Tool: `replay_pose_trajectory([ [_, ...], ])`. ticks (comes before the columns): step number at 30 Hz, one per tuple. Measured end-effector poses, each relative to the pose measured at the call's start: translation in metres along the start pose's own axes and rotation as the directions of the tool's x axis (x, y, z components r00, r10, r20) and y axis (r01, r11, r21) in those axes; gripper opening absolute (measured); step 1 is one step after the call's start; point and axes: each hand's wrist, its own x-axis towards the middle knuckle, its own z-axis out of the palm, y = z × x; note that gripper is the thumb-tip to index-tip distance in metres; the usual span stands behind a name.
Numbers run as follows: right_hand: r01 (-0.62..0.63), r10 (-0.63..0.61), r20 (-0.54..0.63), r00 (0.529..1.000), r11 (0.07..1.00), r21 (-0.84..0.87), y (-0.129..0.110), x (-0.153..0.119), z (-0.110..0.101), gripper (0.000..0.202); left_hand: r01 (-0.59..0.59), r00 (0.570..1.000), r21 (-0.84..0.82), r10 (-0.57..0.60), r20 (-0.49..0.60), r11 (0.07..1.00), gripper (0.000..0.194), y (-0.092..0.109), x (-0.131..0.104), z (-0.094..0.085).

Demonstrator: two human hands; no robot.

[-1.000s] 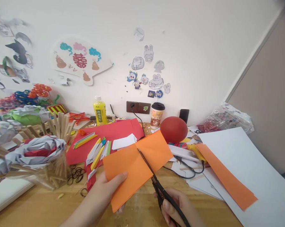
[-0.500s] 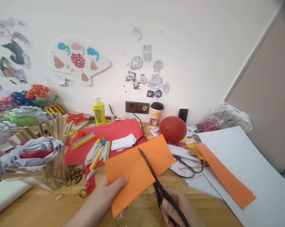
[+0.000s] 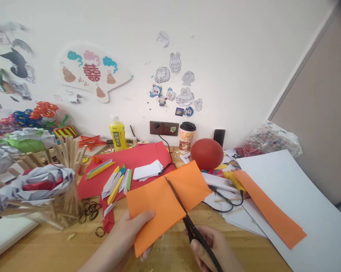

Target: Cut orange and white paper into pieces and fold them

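My left hand [image 3: 130,230] grips the lower left part of an orange sheet of paper [image 3: 156,207], thumb on top and fingers underneath. The sheet is held tilted above the wooden table and looks like more than one layer. In my right hand [image 3: 212,243] is a pair of black-handled scissors [image 3: 194,228]. Their blades lie across the paper from its lower edge, and the upper blade shows on top. Right of the cut line, the paper lifts slightly. A separate orange strip [image 3: 272,211] rests on a large white sheet [image 3: 297,192] to the right.
Behind the paper lie red sheets [image 3: 93,177], folded paper pieces [image 3: 116,185] and white slips [image 3: 147,170]. A red balloon [image 3: 207,154], a lidded cup [image 3: 186,138] and a yellow bottle [image 3: 118,134] stand near the wall. Wooden sticks [image 3: 70,155] and paper flowers [image 3: 37,185] crowd the left.
The scissor blades have closed further and the handles have come together. The right part of the orange paper has shifted slightly right.
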Motion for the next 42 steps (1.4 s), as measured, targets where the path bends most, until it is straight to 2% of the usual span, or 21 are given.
replay_pose_trajectory([
  [8,-0.059,0.06,0.001,0.998,0.997,0.043,0.003,0.0,0.002,0.07,-0.03,0.999,0.006,0.03,0.034,1.0,0.026,-0.005,0.005,-0.001],
  [15,0.061,-0.066,0.102,0.993,0.997,0.05,0.0,0.002,-0.001,0.062,0.016,0.998,-0.02,-0.015,0.065,1.0,0.025,-0.006,0.0,0.006],
  [21,0.002,-0.006,0.044,0.999,0.997,0.079,-0.005,-0.002,0.004,0.066,0.006,0.997,-0.023,-0.004,0.072,1.0,0.03,-0.015,0.008,0.004],
  [26,-0.042,0.043,-0.02,0.999,0.998,0.053,-0.002,-0.002,0.005,0.066,-0.025,0.998,-0.016,0.026,0.053,1.0,0.024,-0.016,0.006,0.005],
  [29,-0.054,0.055,-0.018,0.998,0.997,0.045,0.0,0.002,0.004,0.067,-0.024,0.998,-0.026,0.025,0.06,0.999,0.024,-0.016,0.006,0.005],
  [34,-0.029,0.029,-0.006,1.0,0.999,0.033,0.0,0.003,0.004,0.066,-0.012,0.999,-0.025,0.013,0.044,1.0,0.024,-0.017,0.007,0.004],
  [39,0.058,-0.059,0.028,0.998,0.998,0.029,-0.003,0.002,0.004,0.063,0.031,0.997,0.004,-0.031,0.077,1.0,0.029,-0.018,0.006,0.006],
  [42,0.06,-0.062,0.04,0.997,0.997,0.043,-0.004,0.001,0.004,0.06,0.034,0.996,0.004,-0.034,0.079,0.999,0.029,-0.019,0.005,0.008],
])
